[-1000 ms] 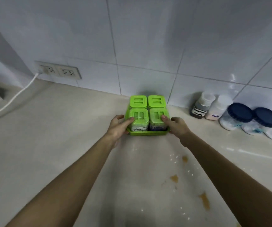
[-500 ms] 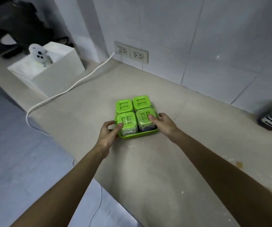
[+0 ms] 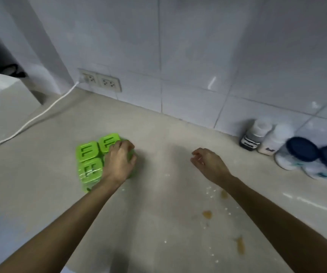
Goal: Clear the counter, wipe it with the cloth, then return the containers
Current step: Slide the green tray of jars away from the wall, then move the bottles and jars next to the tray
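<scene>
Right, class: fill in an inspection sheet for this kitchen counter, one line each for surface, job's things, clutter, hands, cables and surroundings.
Surface: beige stone counter, with brown sticky spots and white crumbs.
Job's things: green tray of four green-lidded square jars; two white-capped labelled bottles and blue-lidded round tubs by the wall. No cloth seen.
Clutter: nothing seen.
Hands: left hand rests on the tray; right hand empty, fingers curled.
Cables: white cable plugged into wall socket.
Surroundings: white tiled wall.

A home kitchen. Tiled wall at 12 o'clock, counter, labelled spice jars at 2 o'clock.
</scene>
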A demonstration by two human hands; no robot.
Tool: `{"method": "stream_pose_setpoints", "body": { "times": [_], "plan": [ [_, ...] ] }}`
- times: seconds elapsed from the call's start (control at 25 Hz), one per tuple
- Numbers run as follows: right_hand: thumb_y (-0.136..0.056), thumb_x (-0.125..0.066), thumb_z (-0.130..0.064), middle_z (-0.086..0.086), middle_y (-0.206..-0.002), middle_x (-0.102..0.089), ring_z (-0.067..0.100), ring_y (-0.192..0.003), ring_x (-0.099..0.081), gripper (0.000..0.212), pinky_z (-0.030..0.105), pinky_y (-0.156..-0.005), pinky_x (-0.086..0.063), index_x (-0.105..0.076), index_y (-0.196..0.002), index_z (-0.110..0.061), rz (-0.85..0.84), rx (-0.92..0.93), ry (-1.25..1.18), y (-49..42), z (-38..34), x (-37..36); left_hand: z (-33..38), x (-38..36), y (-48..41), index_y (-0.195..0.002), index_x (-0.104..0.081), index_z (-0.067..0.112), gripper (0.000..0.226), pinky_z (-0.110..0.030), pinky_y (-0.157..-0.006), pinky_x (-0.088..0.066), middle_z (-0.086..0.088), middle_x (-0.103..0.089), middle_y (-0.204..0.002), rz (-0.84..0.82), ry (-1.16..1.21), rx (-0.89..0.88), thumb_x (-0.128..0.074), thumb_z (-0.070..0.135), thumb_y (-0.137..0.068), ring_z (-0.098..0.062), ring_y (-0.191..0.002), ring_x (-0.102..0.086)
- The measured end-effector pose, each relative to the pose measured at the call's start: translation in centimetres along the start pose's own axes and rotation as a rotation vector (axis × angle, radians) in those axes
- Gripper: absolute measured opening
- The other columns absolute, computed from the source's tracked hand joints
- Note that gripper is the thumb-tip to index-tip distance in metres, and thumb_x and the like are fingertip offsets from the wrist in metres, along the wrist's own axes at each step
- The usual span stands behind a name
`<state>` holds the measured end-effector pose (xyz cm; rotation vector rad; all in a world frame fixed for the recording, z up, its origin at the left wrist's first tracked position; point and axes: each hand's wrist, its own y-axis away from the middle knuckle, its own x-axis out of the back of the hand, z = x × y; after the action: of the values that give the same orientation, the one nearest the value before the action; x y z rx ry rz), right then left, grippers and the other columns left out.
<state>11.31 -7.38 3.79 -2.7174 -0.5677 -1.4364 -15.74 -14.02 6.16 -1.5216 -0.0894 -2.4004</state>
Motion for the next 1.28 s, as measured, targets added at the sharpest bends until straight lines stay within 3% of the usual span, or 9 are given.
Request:
{"method": "stream_pose_setpoints", "body": {
  "times": [0.12, 0.32, 0.48, 0.56, 0.72, 0.92, 1.12, 1.28],
  "plan": [
    [-0.091, -0.055, -0.024, 0.007, -0.107, -0.067, 0.026, -0.097, -0.063, 0.026, 0.036, -0.083, -0.051, -0.063, -0.113, -0.012, 0.133, -0.059, 0.156, 2.7, 7.4, 6.5, 9.3, -5.0, -2.4, -0.106, -0.063, 0.007, 0.023, -0.039, -0.09, -0.045, -0.015, -0.063, -0.105, -0.136, 0.071, -0.262, -0.059, 0.015, -0.085, -0.033, -0.102, -0.055],
    [-0.088, -0.059, -0.017, 0.015, -0.121, -0.058, 0.035, -0.11, -0.053, 0.034, 0.043, -0.09, -0.044, -0.058, -0.12, -0.006, 0.351, -0.15, 0.358, 3.7, 15.7, 14.7, 23.2, -11.8, -5.8, -0.129, -0.05, 0.012, 0.043, -0.036, -0.099, -0.042, -0.01, -0.05, -0.129, -0.232, 0.133, -0.533, -0.056, 0.017, -0.087, -0.027, -0.119, -0.046],
    [-0.089, -0.056, -0.019, 0.015, -0.142, -0.042, 0.035, -0.122, -0.046, 0.053, 0.046, -0.1, -0.041, -0.04, -0.139, -0.01, 0.299, -0.15, 0.467, 1.8, 17.9, 16.9, 30.4, -15.2, -8.0, -0.141, -0.04, 0.014, 0.057, -0.035, -0.107, -0.035, -0.009, -0.041, -0.145, -0.286, 0.109, -0.653, -0.057, 0.012, -0.087, -0.032, -0.125, -0.044],
    [-0.091, -0.057, -0.021, 0.015, -0.143, -0.039, 0.035, -0.121, -0.048, 0.054, 0.044, -0.099, -0.043, -0.037, -0.141, -0.013, 0.249, -0.158, 0.425, 0.8, 18.1, 17.1, 32.0, -16.5, -8.6, -0.141, -0.041, 0.016, 0.057, -0.035, -0.109, -0.034, -0.01, -0.039, -0.145, -0.365, 0.06, -0.68, -0.058, 0.014, -0.087, -0.033, -0.124, -0.045],
    [-0.09, -0.06, -0.024, 0.02, -0.128, -0.044, 0.039, -0.109, -0.054, 0.051, 0.045, -0.089, -0.05, -0.04, -0.134, -0.007, 0.256, -0.217, 0.406, -0.5, 17.6, 16.9, 33.2, -17.4, -8.6, -0.136, -0.045, 0.02, 0.051, -0.042, -0.103, -0.041, -0.016, -0.037, -0.126, -0.402, 0.001, -0.647, -0.061, 0.023, -0.087, -0.036, -0.11, -0.049],
    [-0.089, -0.061, -0.027, 0.02, -0.125, -0.045, 0.036, -0.105, -0.056, 0.051, 0.043, -0.088, -0.05, -0.042, -0.131, -0.006, 0.205, -0.145, 0.481, -0.6, 15.6, 16.6, 31.6, -14.8, -7.9, -0.129, -0.051, 0.014, 0.044, -0.041, -0.093, -0.047, -0.017, -0.043, -0.12, -0.357, -0.09, -0.63, -0.06, 0.025, -0.087, -0.037, -0.106, -0.053],
    [-0.087, -0.064, -0.028, 0.019, -0.125, -0.046, 0.039, -0.104, -0.057, 0.054, 0.044, -0.089, -0.049, -0.044, -0.132, -0.008, 0.102, -0.029, 0.451, -2.4, 8.1, 14.1, 23.9, -8.0, -8.3, -0.124, -0.055, 0.015, 0.042, -0.039, -0.089, -0.047, -0.017, -0.046, -0.115, -0.363, -0.145, -0.508, -0.062, 0.032, -0.086, -0.038, -0.102, -0.056],
    [-0.087, -0.063, -0.027, 0.019, -0.125, -0.045, 0.039, -0.107, -0.056, 0.054, 0.043, -0.092, -0.048, -0.044, -0.134, -0.01, 0.065, 0.095, 0.354, -5.4, -0.1, 10.2, 14.5, -2.3, -8.9, -0.127, -0.055, 0.016, 0.049, -0.037, -0.094, -0.045, -0.017, -0.046, -0.117, -0.297, -0.138, -0.287, -0.065, 0.036, -0.083, -0.039, -0.106, -0.056]
  ]
}}
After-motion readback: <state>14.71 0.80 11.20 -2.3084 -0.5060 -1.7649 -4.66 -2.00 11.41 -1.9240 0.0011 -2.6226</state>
